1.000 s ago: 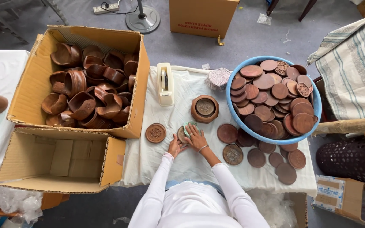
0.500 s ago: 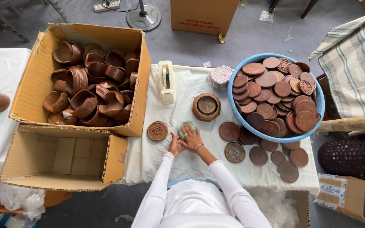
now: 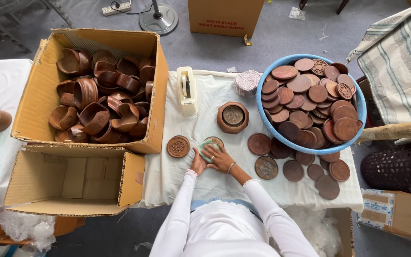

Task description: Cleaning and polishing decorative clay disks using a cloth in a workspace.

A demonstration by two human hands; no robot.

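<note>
At the near middle of the cloth-covered surface [image 3: 215, 183], a round wooden disc [image 3: 213, 142] is being pressed on by both hands, with a pale green cloth [image 3: 209, 149] bunched over it. The left hand [image 3: 197, 163] is laid at the disc's near edge, its grip seemingly resting rather than clenched, though this cannot be told for certain; the right hand [image 3: 220, 158] is spread flat on the cloth, fingers extended and nothing clasped. Just to the left a carved disc [image 3: 178, 146] is lying apart, and beyond the hands a wooden holder [image 3: 232, 117] with a disc inside is set beside a white tape dispenser [image 3: 187, 90]. To the right, loose discs [image 3: 293, 164] are scattered on the surface below a blue basin [image 3: 357, 102] heaped with many more. A cardboard box [image 3: 41, 90] full of wooden holders is standing at the left, with an empty box [image 3: 129, 178] in front of it. Judged from this, only one or two discs have been dealt with, and nearly the whole heap is left.
</note>
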